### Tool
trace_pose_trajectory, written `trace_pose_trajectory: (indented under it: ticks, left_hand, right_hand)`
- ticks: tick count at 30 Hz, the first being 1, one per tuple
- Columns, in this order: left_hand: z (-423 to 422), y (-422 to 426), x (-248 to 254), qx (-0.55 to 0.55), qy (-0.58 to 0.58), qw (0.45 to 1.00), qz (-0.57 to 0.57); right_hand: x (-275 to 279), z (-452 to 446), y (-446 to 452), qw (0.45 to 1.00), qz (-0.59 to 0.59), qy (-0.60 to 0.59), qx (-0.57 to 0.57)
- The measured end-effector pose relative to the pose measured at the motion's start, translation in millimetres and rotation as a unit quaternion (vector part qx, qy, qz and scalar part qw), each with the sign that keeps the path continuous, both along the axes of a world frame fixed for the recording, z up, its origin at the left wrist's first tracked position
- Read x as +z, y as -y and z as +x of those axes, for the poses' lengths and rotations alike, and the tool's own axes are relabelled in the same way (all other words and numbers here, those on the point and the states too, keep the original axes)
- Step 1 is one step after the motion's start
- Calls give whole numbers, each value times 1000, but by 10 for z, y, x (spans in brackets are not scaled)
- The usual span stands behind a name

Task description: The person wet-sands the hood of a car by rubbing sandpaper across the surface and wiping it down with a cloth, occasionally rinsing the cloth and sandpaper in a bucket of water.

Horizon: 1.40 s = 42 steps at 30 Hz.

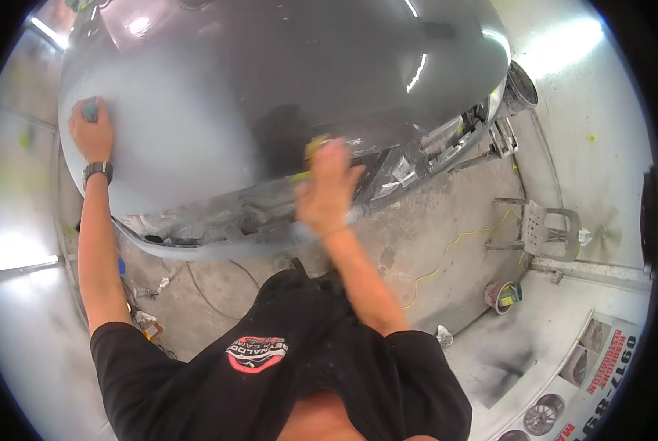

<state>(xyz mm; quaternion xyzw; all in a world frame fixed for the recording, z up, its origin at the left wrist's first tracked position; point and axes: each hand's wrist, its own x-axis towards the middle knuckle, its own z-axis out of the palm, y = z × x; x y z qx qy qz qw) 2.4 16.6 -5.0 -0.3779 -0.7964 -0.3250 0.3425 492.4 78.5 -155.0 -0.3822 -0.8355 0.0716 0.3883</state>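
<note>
A car hood (196,95) fills the upper view, dark grey and glossy over much of it, with a broad pale, dull patch on the left. My left hand (91,140) is on that pale side, its fingers closed around a small blue-grey piece (90,110) that looks like a sponge or wadded cloth. Near the hood's front edge, my right hand (327,191) is blurred by motion. A yellowish pad (315,151) shows under its fingertips, pressed to the hood; its exact kind is unclear.
Below the hood lies the open front bumper area (402,169) with exposed parts. On the right are a grey plastic chair (553,231), a bucket (502,296) and a yellow cord (446,246) along the concrete floor (395,250). A printed banner (601,353) lies lower right.
</note>
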Motion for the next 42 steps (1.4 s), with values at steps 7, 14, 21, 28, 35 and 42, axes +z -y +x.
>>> trace_pose_trajectory:
  ticks: [7,14,21,28,35,42]
  left_hand:
    - [66,11,15,12,41,999,-15]
    - [-81,4,-52,-10,9,1000,0]
    - [-2,-6,-16,-22,24,999,15]
    - [-17,18,-34,-33,19,999,8]
    - [42,-3,-13,-48,12,999,16]
    - [87,12,65,-46,20,999,16]
  right_hand:
    - [86,563,-481,979,-82,-125,-140]
    - [-24,345,-106,995,-48,2,-86]
    - [474,441,-379,977,-32,-186,-94]
    - [117,264,-331,998,44,43,-35]
    - [155,413,-371,995,-14,-20,-94]
    - [951,91,-1352,999,32,24,-10]
